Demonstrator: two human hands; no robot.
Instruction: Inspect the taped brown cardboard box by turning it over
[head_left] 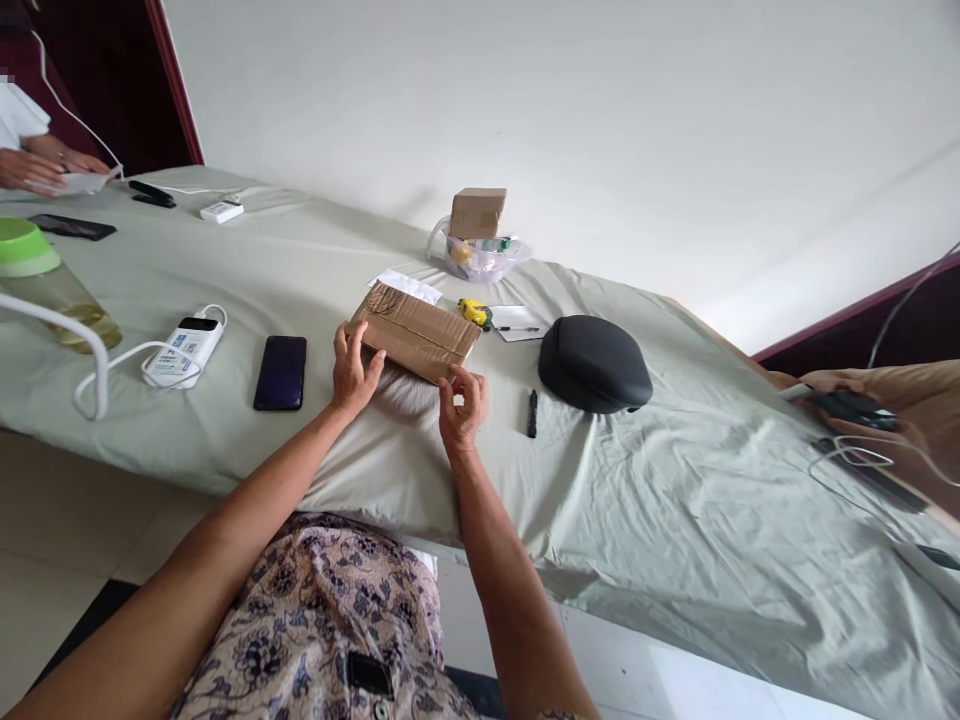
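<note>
A flat brown cardboard box, with shiny tape along it, is tilted above the cloth in front of me. My left hand grips its left end, thumb at the near edge and fingers at the side. At the near right corner, my right hand pinches the box edge between thumb and forefinger. White paper shows partly behind the box. Close to its right end lie a yellow tape measure and a white pad with a pen. A black marker rests right of my right hand.
A black case sits to the right. Behind stands a clear basket with a small carton. Leftward are a phone, a white power strip and a green-lidded bottle. Other people's hands show at both sides.
</note>
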